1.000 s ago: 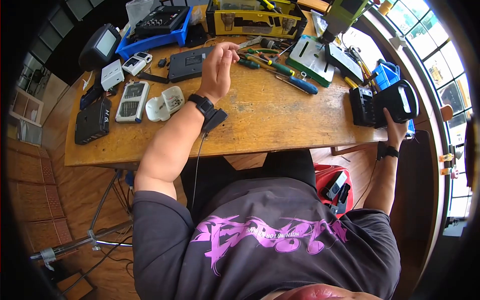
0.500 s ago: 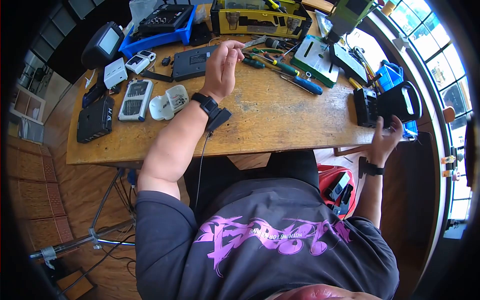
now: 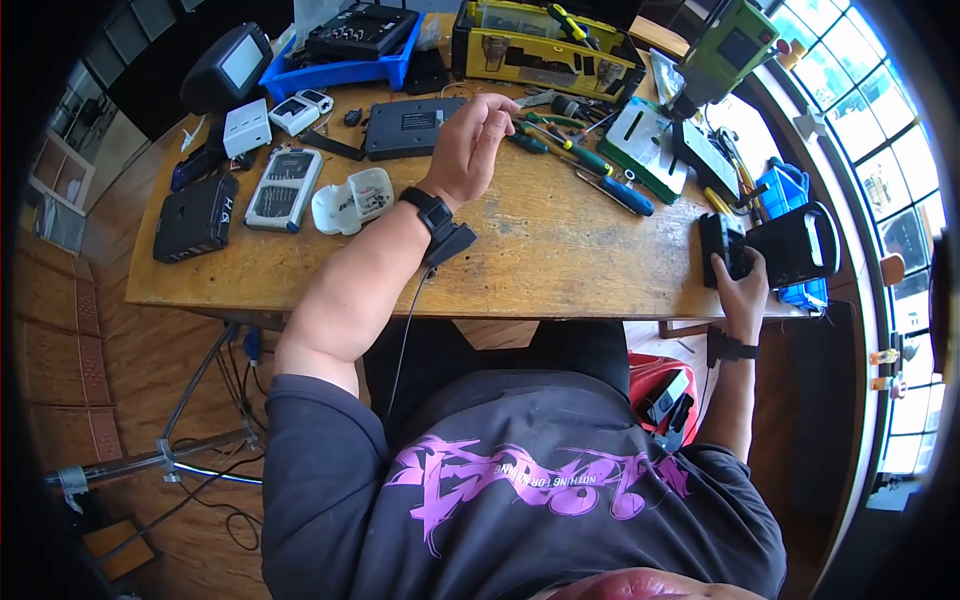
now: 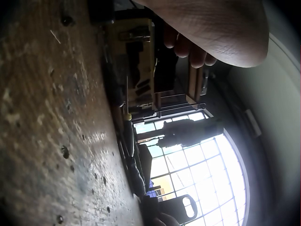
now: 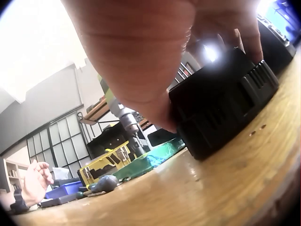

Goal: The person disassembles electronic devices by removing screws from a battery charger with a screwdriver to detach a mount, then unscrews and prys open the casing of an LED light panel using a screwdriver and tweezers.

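My right hand (image 3: 742, 275) grips a black device (image 3: 790, 240) at the right end of the wooden workbench (image 3: 560, 250). Its fingers lie over the device's vented box part. In the right wrist view the thumb and fingers (image 5: 155, 56) clamp that black box (image 5: 221, 99), which rests on the wood. My left hand (image 3: 470, 145) hovers above the bench's middle with its fingers loosely curled and nothing visible in them. The left wrist view shows the left hand's curled fingers (image 4: 188, 44) above the bare wood.
Screwdrivers (image 3: 600, 175) and a green drill stand (image 3: 650, 135) lie between the hands. A yellow toolbox (image 3: 545, 50) and a blue tray (image 3: 340, 70) stand at the back. A flat black box (image 3: 415, 125), a bit case (image 3: 285, 188) and a white container (image 3: 350, 200) sit left. A red bag (image 3: 665, 390) lies on the floor.
My right hand let go of the black device, dropped below the bench edge, then came back up to grip its box part. The left hand stayed in place.
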A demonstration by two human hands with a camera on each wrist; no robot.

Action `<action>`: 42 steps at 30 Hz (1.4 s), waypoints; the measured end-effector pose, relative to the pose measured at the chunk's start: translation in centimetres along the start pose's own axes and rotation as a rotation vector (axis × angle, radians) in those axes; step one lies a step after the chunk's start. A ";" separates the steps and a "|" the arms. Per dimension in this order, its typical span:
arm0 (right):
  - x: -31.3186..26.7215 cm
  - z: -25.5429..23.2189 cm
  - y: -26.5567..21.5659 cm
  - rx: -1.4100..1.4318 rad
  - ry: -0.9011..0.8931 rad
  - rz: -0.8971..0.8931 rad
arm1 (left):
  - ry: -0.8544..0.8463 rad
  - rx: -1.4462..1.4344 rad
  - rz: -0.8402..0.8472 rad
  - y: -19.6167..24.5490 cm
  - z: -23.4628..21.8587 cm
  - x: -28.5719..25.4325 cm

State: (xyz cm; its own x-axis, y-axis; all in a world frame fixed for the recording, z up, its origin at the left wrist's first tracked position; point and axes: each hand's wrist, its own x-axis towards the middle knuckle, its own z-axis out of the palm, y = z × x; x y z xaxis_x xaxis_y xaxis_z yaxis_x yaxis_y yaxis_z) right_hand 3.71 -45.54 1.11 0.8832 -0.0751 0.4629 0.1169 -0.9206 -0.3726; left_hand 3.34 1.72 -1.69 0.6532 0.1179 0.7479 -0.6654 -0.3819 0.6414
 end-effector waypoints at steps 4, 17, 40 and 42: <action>-2.0 -0.6 -1.2 0.057 -0.039 0.018 | -0.015 0.005 -0.013 -0.2 0.1 -0.2; -4.6 1.8 -12.6 1.038 -0.695 0.095 | -0.191 0.049 0.075 0.3 0.1 0.0; 5.6 10.9 -19.7 0.446 -0.329 -0.641 | -0.413 -0.092 -0.130 -0.4 0.4 -0.1; 6.9 12.1 -19.3 0.397 -0.364 -0.630 | -0.428 -0.072 -0.137 -0.5 0.3 -0.1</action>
State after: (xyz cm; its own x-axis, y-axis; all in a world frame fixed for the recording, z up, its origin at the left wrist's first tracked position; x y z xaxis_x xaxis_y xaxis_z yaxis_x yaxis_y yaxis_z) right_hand 13.00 -23.67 1.74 0.6821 0.6016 0.4158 0.7308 -0.5392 -0.4186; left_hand 3.74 1.61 -2.13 0.8175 -0.2321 0.5270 -0.5758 -0.3225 0.7513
